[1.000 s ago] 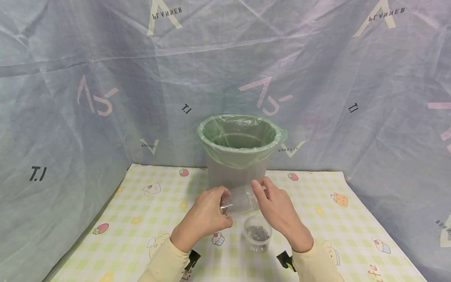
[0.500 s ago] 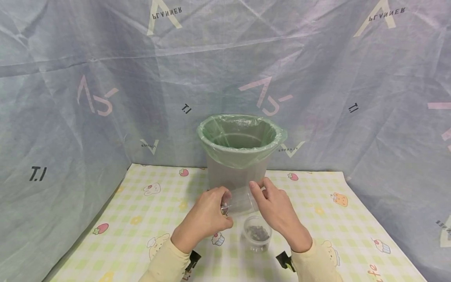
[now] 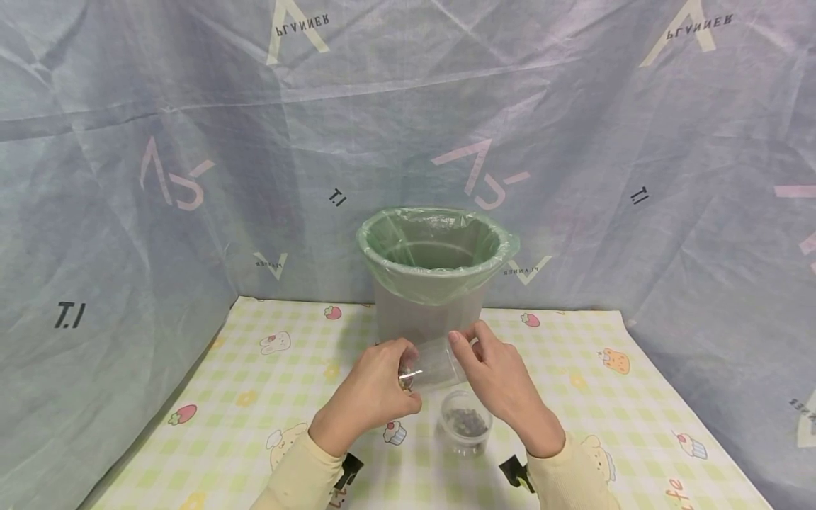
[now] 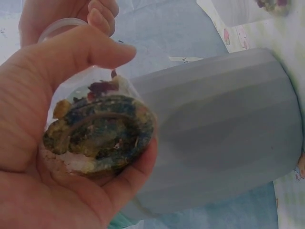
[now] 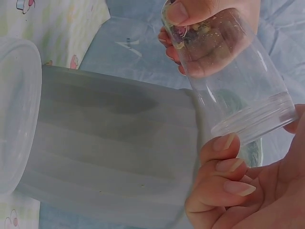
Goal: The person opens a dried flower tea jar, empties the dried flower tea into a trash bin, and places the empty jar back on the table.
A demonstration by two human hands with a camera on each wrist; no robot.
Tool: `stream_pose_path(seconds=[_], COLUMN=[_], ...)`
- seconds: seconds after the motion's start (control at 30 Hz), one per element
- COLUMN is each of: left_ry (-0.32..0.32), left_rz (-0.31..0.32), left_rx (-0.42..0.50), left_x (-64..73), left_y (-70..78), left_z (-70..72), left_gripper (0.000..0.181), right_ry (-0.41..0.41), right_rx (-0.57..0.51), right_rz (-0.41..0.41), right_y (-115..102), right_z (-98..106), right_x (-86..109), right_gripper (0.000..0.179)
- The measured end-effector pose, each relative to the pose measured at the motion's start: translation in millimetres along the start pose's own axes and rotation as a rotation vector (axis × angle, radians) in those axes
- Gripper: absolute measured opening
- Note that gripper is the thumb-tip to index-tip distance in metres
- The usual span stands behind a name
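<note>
My left hand wraps round the base of a clear plastic jar lying tilted in the air. Dark, yellowish and red dried bits, like dried flowers, are gathered at its base by the left fingers. At the other end, my right hand grips the ridged rim, thumb on one side and curled fingers on the other. Below the hands a second clear jar, with dark dried pieces inside, stands upright on the table.
A grey bin lined with a green bag stands right behind the hands, at the table's back. The checked tablecloth covers the table. Grey-blue printed cloth hangs round the back and sides.
The right thumb and the jar's rim end have shifted slightly left and down. The left hand stays almost still on the base, and the standing jar has not moved.
</note>
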State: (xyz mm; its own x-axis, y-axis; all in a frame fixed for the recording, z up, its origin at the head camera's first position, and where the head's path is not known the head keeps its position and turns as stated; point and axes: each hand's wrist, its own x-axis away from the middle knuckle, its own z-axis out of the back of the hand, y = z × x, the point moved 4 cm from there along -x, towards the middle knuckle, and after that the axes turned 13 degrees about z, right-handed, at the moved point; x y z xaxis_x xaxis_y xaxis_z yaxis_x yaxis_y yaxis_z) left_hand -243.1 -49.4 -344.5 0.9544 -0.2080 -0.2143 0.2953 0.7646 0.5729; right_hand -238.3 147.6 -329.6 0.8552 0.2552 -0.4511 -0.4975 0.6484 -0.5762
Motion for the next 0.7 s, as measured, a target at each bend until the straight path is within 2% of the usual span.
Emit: stream_pose_path(seconds=[0.37, 0.7], left_ry=[-0.020, -0.051], left_rz=[0.000, 0.005], left_rx=[0.014, 0.034], left_x=[-1.1, -2.8], left_y=[-2.0, -4.6], left_z=[-0.4, 0.2], left_gripper=[0.044, 0.047], right_ry=[-0.005, -0.027], right_rx=[0.005, -0.027], right_rz=[0.043, 0.139], right_y=[1.9, 0.6], right_z=[-0.7, 0.8], right_x=[0.2, 0.4], right_gripper=[0.040, 0.032])
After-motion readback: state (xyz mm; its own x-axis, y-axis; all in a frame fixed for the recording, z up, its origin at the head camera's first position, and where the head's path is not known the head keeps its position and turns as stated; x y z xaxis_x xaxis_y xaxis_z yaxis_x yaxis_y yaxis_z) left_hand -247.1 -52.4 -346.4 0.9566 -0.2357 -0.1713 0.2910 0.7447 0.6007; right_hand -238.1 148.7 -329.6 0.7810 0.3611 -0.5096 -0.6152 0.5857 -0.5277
